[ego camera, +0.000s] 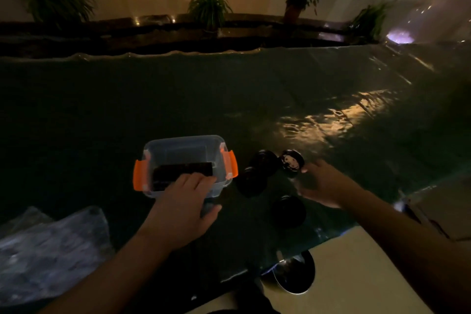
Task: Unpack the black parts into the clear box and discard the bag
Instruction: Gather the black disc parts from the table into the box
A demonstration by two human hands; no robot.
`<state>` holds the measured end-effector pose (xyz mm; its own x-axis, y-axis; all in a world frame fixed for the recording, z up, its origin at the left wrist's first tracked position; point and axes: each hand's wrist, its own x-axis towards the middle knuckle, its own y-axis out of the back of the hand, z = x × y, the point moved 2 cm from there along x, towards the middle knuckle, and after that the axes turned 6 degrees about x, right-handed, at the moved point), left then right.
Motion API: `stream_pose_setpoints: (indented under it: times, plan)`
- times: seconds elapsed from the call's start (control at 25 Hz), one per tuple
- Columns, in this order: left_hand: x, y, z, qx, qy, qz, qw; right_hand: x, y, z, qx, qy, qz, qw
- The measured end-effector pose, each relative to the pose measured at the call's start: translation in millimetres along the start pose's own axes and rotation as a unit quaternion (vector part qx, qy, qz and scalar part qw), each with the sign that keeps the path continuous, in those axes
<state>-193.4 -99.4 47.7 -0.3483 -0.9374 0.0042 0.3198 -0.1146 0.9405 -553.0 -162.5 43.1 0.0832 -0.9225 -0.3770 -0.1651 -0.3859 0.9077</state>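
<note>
The left hand (183, 201) grips the near wall of the clear box (184, 150), a flat black part (182, 173) inside; right of the box, the right hand (322, 183) pinches a round black part (291, 162). In this dimness it could slip onto the counter (229, 99), scattering three others (262, 160); the bag (51, 250) lies left of the box

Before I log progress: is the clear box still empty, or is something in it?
Not empty. A flat black part lies inside the clear box, no lid on it; left hand reaches in.

Clear plastic box (183, 150), seemingly glossy parts (291, 162)
</note>
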Motion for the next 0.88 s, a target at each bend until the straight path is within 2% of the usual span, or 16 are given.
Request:
stream_pose_setpoints:
  times: [0.16, 0.36, 0.48, 0.68, 0.88]
  plan:
    - [34, -42, 49, 0.013, 0.007, -0.054, 0.998, 11, -55, 40, 0.007, 0.013, -0.065, 0.998]
    - [85, -101, 94, 0.042, 0.076, -0.095, 0.992, 33, -101, 57, -0.002, 0.101, -0.092, 0.991]
    - [112, -127, 102, 0.064, 0.124, -0.114, 0.984, 48, -111, 57, -0.02, 0.162, -0.103, 0.981]
    - [137, -157, 104, 0.096, 0.178, -0.143, 0.969, 58, -117, 61, -0.012, 0.209, -0.128, 0.97]
    - [161, -174, 96, 0.048, 0.263, -0.128, 0.955, 61, -125, 65, -0.004, 0.212, -0.125, 0.969]
